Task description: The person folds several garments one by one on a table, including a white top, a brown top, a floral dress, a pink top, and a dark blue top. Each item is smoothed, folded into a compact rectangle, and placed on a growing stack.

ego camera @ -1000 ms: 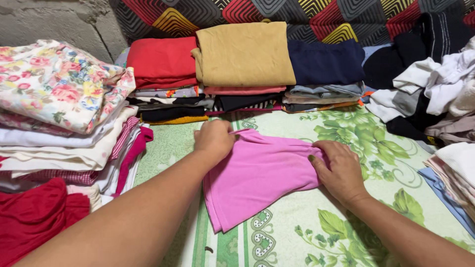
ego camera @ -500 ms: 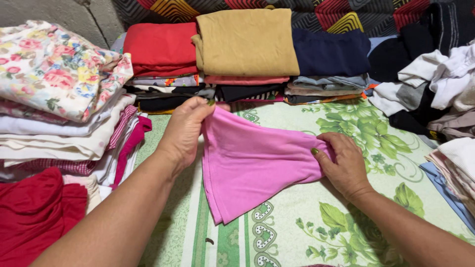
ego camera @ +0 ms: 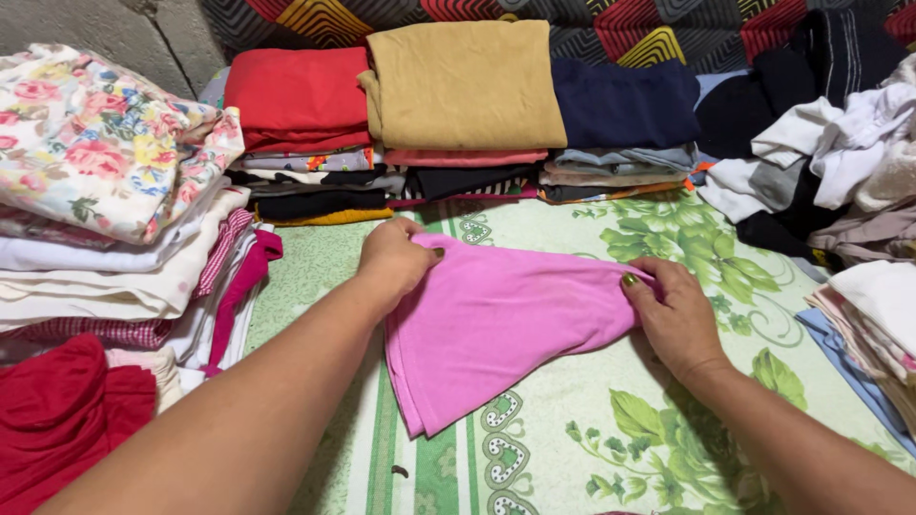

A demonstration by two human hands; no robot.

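On the green floral sheet (ego camera: 668, 238), between stacks of folded clothes (ego camera: 458, 114), the pink garment (ego camera: 496, 324) lies flatter than half a second ago, because the left hand (ego camera: 396, 259) has lowered its raised corner, fingers pinching it, while the right hand (ego camera: 677, 319) still grips the other end.

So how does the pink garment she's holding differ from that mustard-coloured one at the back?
The pink garment lies alone on the green leaf-print sheet, loosely spread in a slanted shape; the mustard garment is folded into a neat rectangle on top of a stack. The pink one is gripped at its top corners by the left hand and right hand; the mustard one is untouched. Both are plain, single-coloured fabric.
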